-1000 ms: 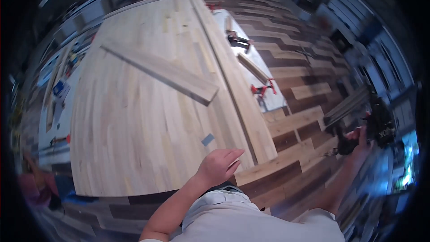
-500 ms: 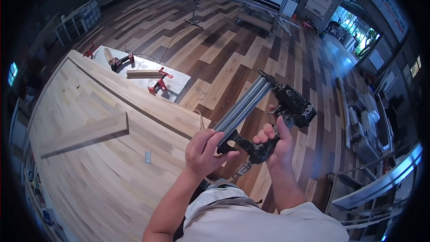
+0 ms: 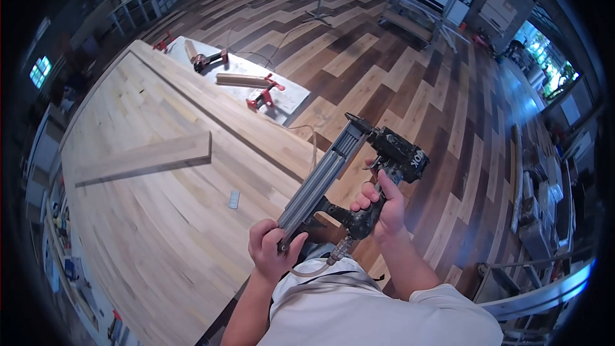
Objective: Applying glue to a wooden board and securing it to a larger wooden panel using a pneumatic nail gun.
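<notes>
A black nail gun [image 3: 398, 154] with a long silver magazine [image 3: 314, 182] is held in front of my body, over the edge of the wooden bench top. My right hand [image 3: 387, 211] is wrapped round its handle. At the magazine's rear end, my left hand [image 3: 272, 250] grips the silver cover, which is slid back so that a gap shows near the nose. From the handle's foot a metal air fitting [image 3: 339, 251] joins a pale hose [image 3: 312, 273]. On the bench, left of the gun, lies a small grey rectangular strip [image 3: 234, 199].
A loose board [image 3: 150, 156] rests on the large wooden top [image 3: 147, 237]. Beyond its far edge, a white board [image 3: 296, 97] carries red clamps [image 3: 261, 98] and short wood pieces. Plank flooring [image 3: 359, 57] stretches to a wheeled rack [image 3: 423, 9]. Stacked materials [image 3: 541, 218] line the right side.
My left hand has drawn the magazine cover back toward my body, lengthening it behind the gun. The right hand keeps its hold on the handle. My view has shifted left.
</notes>
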